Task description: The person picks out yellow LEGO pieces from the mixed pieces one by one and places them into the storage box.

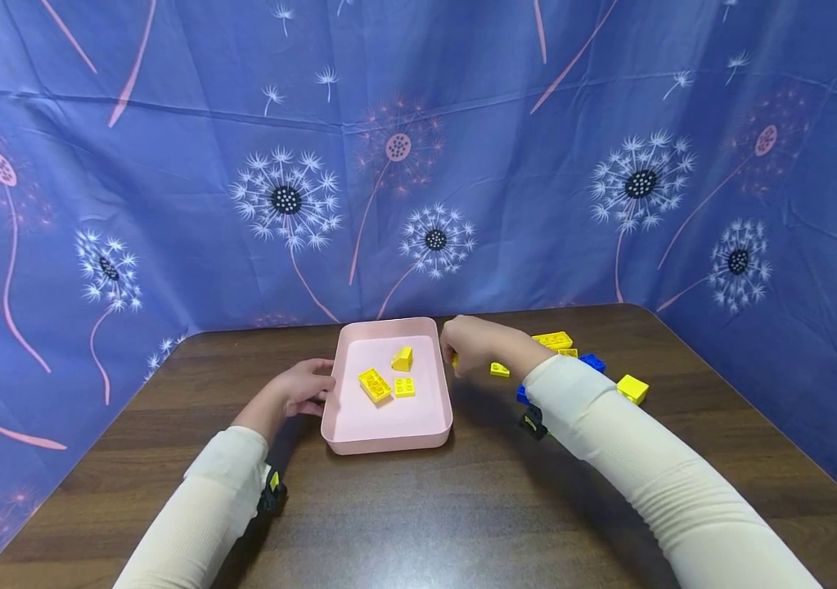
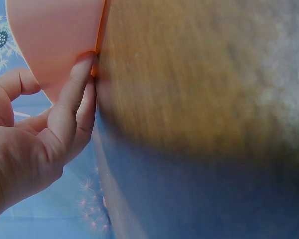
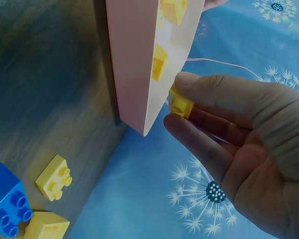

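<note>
A pink tray (image 1: 389, 433) stands on the table with a few yellow toy bricks (image 1: 375, 385) lying in it. My left hand (image 1: 300, 387) holds the tray's left side, its fingers against the outer wall in the left wrist view. Beyond the tray's right rim, my right hand (image 1: 471, 342) pinches a small yellow brick (image 3: 180, 103) between thumb and fingertips. The brick is outside the tray and mostly hidden by the hand in the head view.
Right of the tray lie a yellow two-stud brick (image 3: 54, 178), a blue brick (image 3: 9, 201), a yellow block (image 1: 632, 388) and other yellow bricks (image 1: 553, 340), partly behind my right arm. A blue dandelion-print cloth (image 1: 359, 164) hangs behind the brown table (image 1: 359, 523).
</note>
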Tool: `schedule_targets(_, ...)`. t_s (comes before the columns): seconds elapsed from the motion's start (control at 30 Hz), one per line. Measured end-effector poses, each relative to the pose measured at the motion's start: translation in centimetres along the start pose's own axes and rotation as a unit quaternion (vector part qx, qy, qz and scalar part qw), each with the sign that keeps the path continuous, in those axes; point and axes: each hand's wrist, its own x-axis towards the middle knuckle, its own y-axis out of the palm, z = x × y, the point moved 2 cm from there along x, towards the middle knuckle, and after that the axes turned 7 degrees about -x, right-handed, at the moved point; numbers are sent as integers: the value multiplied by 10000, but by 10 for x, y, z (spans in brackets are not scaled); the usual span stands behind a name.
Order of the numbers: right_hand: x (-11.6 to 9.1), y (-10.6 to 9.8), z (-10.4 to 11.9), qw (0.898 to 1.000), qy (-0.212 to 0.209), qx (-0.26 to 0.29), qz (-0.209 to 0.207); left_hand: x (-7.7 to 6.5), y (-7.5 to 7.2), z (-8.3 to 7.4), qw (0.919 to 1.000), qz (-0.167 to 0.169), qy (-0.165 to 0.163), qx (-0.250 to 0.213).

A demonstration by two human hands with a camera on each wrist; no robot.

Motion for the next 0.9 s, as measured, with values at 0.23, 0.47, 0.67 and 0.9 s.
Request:
schedule_targets(0.23,8,-4,4,9999,64,74,-26,-2,0,1,10000,30,62,-40)
schedule_targets(0.47,19,-10,10,9998,196,82,59,-1,0,-1,9999,32,105,11)
schedule_targets(0.67,30,-11,13,9987,416,218,202,-2,0,-2,10000,19,90,39)
schedule_targets(0.9,44,-16,20,9988,383,74,290,-2,0,-1,9999,48,106,9)
